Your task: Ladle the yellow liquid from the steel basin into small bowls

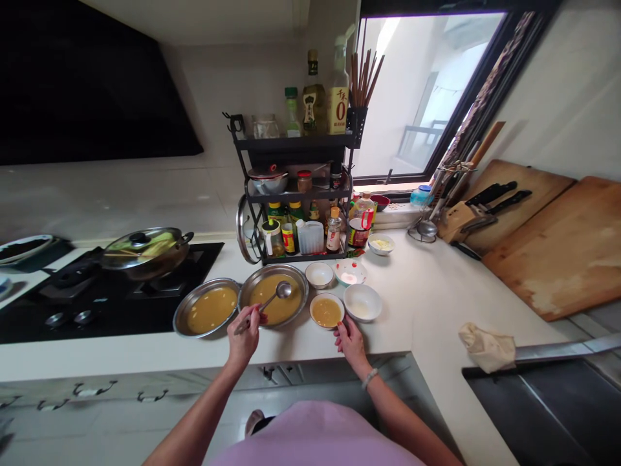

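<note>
My left hand (244, 333) is closed round the handle of a metal ladle (284, 289), whose bowl end is over the round metal pan (304, 301) of yellow-brown liquid. Beside it, to the left, stands a second metal pan (182, 327) holding similar liquid. My right hand (350, 338) grips the near right rim of a small bowl (317, 321) with yellow liquid in it. Around that bowl are a white bowl (371, 304) with a little pale matter inside, a small white bowl (319, 275), and a patterned bowl (356, 266) with something white in it.
A black rack (252, 197) of bottles and jars stands behind the pans. To the left, a lidded wok (145, 259) sits on the black stove (29, 310). Cutting boards (563, 252), a knife block (456, 220) and a cloth (488, 346) by the sink are on the right.
</note>
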Demonstrator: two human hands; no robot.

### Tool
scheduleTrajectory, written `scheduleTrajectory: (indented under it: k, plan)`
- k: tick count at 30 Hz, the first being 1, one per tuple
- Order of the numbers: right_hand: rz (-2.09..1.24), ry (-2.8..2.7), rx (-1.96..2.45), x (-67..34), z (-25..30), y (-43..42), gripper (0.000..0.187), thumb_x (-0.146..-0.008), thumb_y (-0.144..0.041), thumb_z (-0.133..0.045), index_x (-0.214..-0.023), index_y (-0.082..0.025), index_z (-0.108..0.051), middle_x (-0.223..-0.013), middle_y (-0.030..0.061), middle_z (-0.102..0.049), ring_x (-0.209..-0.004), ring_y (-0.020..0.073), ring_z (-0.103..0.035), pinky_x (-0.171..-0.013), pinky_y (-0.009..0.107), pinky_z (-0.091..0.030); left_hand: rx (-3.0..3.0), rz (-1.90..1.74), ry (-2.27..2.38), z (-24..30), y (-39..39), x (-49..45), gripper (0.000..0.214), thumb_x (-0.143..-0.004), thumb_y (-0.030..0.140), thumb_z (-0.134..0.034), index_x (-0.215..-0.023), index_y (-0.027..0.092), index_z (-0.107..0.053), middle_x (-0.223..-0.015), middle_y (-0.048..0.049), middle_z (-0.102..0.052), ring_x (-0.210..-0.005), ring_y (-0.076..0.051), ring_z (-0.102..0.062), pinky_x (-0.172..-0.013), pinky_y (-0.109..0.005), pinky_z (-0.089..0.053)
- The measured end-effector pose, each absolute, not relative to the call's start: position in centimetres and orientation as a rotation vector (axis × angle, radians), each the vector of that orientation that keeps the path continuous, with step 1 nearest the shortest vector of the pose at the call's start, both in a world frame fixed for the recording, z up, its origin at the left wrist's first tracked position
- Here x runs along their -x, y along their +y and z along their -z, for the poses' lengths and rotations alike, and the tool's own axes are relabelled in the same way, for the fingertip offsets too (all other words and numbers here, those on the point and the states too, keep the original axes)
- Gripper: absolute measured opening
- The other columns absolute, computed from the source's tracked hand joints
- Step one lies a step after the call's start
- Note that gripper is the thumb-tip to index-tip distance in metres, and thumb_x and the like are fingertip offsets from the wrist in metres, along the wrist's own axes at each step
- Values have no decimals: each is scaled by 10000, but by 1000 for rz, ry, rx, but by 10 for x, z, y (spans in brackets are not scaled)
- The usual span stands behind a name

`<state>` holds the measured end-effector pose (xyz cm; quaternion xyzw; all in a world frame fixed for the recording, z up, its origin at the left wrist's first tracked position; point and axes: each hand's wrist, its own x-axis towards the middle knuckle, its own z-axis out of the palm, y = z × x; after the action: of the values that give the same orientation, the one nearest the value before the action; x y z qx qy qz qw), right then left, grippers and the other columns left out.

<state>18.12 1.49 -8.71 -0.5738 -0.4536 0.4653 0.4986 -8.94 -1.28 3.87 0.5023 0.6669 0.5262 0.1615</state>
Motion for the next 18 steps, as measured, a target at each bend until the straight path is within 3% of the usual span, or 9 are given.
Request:
scheduleTrajectory:
  k: [4,8,18]
  plan:
    - [-1130,-1100,1380,-181,89,15,746,-794,-611,-520,-1316,-81,-472,-618,-17,-592,-411,101,-520,-312,182,-400,-1511,-1496,1886,-19,-6,100,255,-813,386,-522,-821,180,-672,-683,-77,-722,-609,-208,-707,-602,-297,-544]
    - [-1131,-1107,1371,-181,89,15,746,-797,-607,-521,-1321,-79,-469,-623,-14,-596,-410,100,-524,-312,183,-409,-1213,-1485,1859,-9,-1,96,256,-786,379,-542,-854,165,-666,-593,-62,-704,-567,-226,-703,-582,-315,-556]
    - [-1122,-1097,1380,-181,88,15,754,-793,-599,-535,-1325,-69,-469,-618,-9,-598,-405,102,-517,-305,184,-409,-737,-1685,1700,-27,-1,103,184,-720,323,-562,-754,159,-640,-588,-36,-693,-575,-222,-697,-640,-359,-578]
